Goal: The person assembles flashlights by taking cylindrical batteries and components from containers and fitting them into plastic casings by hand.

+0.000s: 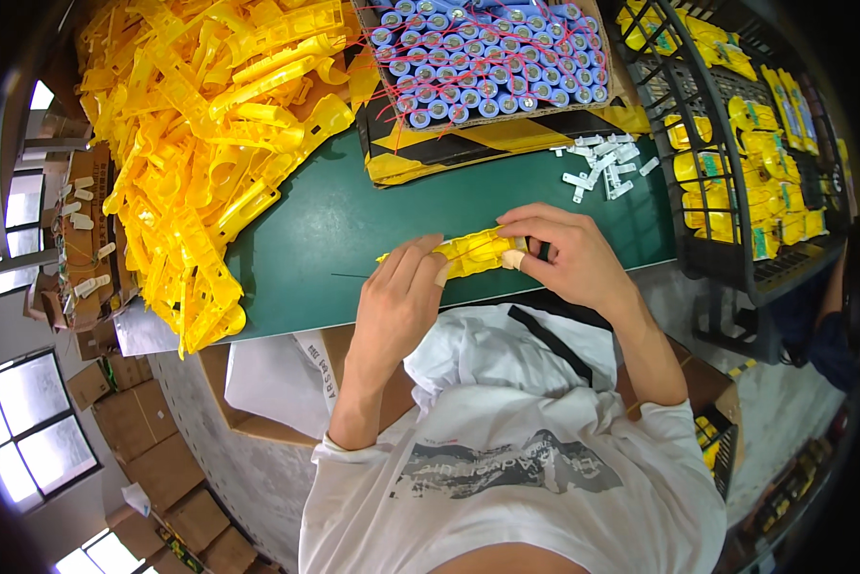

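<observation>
Your one yellow casing (pixel 476 253) sits at frame centre, just above the green table's (pixel 306 215) near edge, bare tabletop to its left. Your left hand's (pixel 403 287) fingers close together over its left end; your right hand (pixel 566 251) pinches the other. Outward: one yellow heap (pixel 210 124) upper left, one black rack (pixel 803 278) upper right.
</observation>
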Action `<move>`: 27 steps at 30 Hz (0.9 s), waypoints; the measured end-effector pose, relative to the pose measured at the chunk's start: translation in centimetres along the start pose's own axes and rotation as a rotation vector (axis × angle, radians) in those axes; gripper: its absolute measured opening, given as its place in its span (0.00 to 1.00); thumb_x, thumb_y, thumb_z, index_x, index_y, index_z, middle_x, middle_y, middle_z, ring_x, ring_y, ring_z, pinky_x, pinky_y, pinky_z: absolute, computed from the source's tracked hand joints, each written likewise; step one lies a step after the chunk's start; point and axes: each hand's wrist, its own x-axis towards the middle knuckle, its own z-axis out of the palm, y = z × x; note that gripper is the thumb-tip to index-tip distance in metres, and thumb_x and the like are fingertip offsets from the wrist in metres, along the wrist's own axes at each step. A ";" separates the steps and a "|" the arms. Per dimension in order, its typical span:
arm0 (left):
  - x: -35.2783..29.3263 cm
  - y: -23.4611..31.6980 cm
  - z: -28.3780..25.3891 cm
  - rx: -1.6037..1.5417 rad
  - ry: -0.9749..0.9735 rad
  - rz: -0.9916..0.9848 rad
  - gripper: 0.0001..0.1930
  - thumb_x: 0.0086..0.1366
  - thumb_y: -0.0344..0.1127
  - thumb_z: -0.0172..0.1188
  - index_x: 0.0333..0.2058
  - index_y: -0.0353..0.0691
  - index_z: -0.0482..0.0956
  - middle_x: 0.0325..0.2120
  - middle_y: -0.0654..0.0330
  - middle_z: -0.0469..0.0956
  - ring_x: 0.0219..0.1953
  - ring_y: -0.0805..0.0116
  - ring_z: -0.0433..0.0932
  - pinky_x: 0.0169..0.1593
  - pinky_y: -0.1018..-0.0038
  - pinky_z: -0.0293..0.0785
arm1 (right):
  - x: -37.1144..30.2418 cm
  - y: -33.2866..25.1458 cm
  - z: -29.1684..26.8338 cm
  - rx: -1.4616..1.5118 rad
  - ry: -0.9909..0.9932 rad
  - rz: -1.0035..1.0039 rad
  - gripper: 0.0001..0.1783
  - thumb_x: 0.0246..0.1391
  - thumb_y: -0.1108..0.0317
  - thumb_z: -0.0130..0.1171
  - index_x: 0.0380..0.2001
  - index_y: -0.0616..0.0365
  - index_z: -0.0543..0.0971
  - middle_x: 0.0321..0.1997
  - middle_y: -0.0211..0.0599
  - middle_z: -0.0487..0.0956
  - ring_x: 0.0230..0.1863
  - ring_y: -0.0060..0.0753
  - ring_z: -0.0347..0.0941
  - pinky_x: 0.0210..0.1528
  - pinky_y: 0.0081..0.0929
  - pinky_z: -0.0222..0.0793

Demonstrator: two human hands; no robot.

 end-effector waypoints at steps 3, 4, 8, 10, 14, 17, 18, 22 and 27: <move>-0.3 -0.7 -0.1 -0.068 0.008 -0.005 0.07 0.64 0.21 0.67 0.39 0.33 0.79 0.48 0.51 0.85 0.48 0.48 0.84 0.51 0.57 0.82 | 0.3 -0.6 -0.2 -0.006 -0.016 0.024 0.15 0.57 0.73 0.73 0.48 0.60 0.87 0.55 0.36 0.86 0.30 0.22 0.77 0.32 0.23 0.75; -0.3 -0.8 -0.2 -0.053 0.036 0.022 0.07 0.65 0.21 0.66 0.40 0.32 0.78 0.48 0.49 0.85 0.49 0.46 0.84 0.52 0.56 0.82 | 0.3 -0.8 -0.3 -0.008 -0.021 0.043 0.14 0.58 0.71 0.72 0.48 0.60 0.87 0.55 0.36 0.86 0.31 0.27 0.79 0.35 0.27 0.77; -0.6 -0.4 0.4 -0.111 0.041 -0.051 0.07 0.66 0.19 0.63 0.41 0.32 0.75 0.49 0.45 0.84 0.51 0.40 0.83 0.55 0.55 0.81 | -0.3 -1.2 -0.4 -0.095 0.043 -0.020 0.14 0.60 0.66 0.71 0.47 0.59 0.87 0.56 0.37 0.85 0.38 0.39 0.84 0.41 0.33 0.80; -1.1 -0.6 0.5 -0.154 0.060 -0.102 0.08 0.66 0.19 0.63 0.41 0.32 0.75 0.50 0.46 0.83 0.52 0.40 0.82 0.57 0.53 0.79 | -0.2 -2.0 -1.0 -0.210 0.040 -0.073 0.16 0.58 0.68 0.74 0.48 0.58 0.87 0.57 0.38 0.85 0.38 0.29 0.85 0.33 0.27 0.79; -2.4 -1.1 0.7 -0.180 0.081 -0.153 0.09 0.66 0.20 0.62 0.42 0.33 0.75 0.51 0.46 0.82 0.54 0.37 0.80 0.59 0.51 0.77 | 1.7 -5.9 -3.4 -0.268 0.307 -0.119 0.16 0.55 0.71 0.74 0.47 0.56 0.88 0.49 0.35 0.88 0.37 0.28 0.85 0.30 0.25 0.76; -2.2 -1.1 0.9 -0.179 0.122 -0.137 0.08 0.65 0.19 0.63 0.41 0.33 0.74 0.51 0.46 0.83 0.55 0.37 0.81 0.60 0.51 0.76 | 6.4 -8.2 -6.5 -0.456 0.536 -0.094 0.12 0.59 0.66 0.71 0.45 0.57 0.87 0.39 0.39 0.87 0.34 0.41 0.84 0.35 0.36 0.78; -2.1 -0.9 1.0 -0.173 0.132 -0.134 0.08 0.65 0.18 0.63 0.40 0.33 0.74 0.51 0.46 0.84 0.55 0.38 0.82 0.60 0.51 0.76 | 8.4 -8.0 -7.6 -0.549 0.599 -0.154 0.11 0.61 0.65 0.68 0.44 0.58 0.87 0.39 0.41 0.87 0.35 0.47 0.84 0.40 0.41 0.78; -1.8 -1.3 1.7 -0.165 0.171 -0.092 0.09 0.65 0.20 0.63 0.42 0.33 0.74 0.51 0.46 0.82 0.54 0.36 0.80 0.60 0.51 0.77 | 18.0 -9.1 -11.4 -0.701 0.614 -0.087 0.13 0.58 0.62 0.67 0.44 0.53 0.89 0.39 0.47 0.89 0.43 0.53 0.86 0.46 0.46 0.80; -1.8 -1.5 2.0 -0.141 0.186 -0.076 0.10 0.62 0.21 0.64 0.41 0.33 0.75 0.51 0.46 0.83 0.53 0.37 0.81 0.60 0.52 0.79 | 27.8 -7.2 -15.1 -1.056 0.408 0.157 0.15 0.53 0.63 0.69 0.43 0.55 0.90 0.44 0.49 0.89 0.48 0.54 0.87 0.51 0.48 0.82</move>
